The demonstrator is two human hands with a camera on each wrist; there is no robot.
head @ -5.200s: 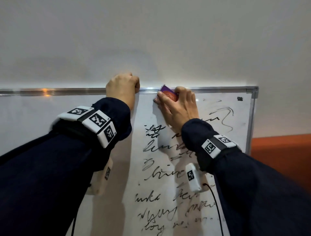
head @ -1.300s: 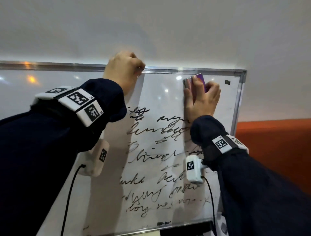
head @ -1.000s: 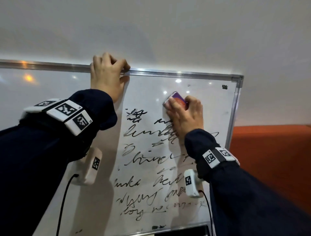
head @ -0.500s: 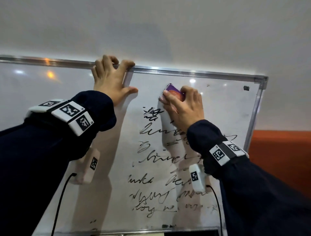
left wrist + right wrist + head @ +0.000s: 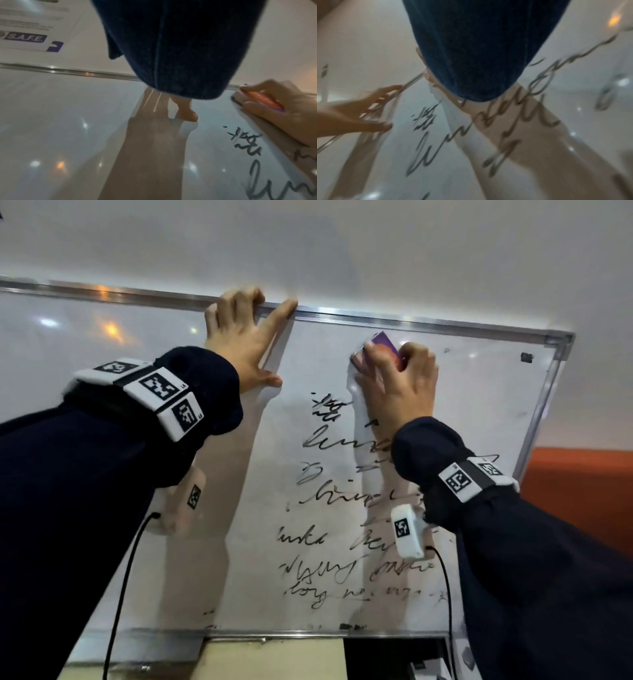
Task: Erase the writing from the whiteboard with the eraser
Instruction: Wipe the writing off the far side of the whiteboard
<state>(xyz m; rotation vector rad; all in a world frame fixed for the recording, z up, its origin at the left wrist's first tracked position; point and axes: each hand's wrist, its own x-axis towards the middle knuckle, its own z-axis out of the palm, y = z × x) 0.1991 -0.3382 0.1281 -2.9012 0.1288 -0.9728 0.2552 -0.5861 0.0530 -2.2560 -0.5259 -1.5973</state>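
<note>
The whiteboard (image 5: 479, 405) has a silver frame and leans against a pale wall. Black handwriting (image 5: 329, 440) fills its middle and lower part. My right hand (image 5: 397, 385) grips a purple and orange eraser (image 5: 385, 345) and presses it flat on the board, just under the top frame and above the first written line. The left wrist view shows the eraser (image 5: 257, 97) pinched between thumb and fingers. My left hand (image 5: 239, 344) lies spread at the top edge, left of the writing. Its fingertips are on the frame and its thumb (image 5: 187, 115) is on the board.
A small dark mark (image 5: 526, 357) sits in the board's top right corner. An orange surface (image 5: 582, 491) lies right of the board. A printed notice (image 5: 25, 37) hangs on the wall above the board's left part. Below the bottom frame is a dark opening (image 5: 394, 655).
The scribbles at the board's top right have been wiped away. The eraser went from the top right corner down to the first lines and is back up near the top. My left hand's fingers have spread.
</note>
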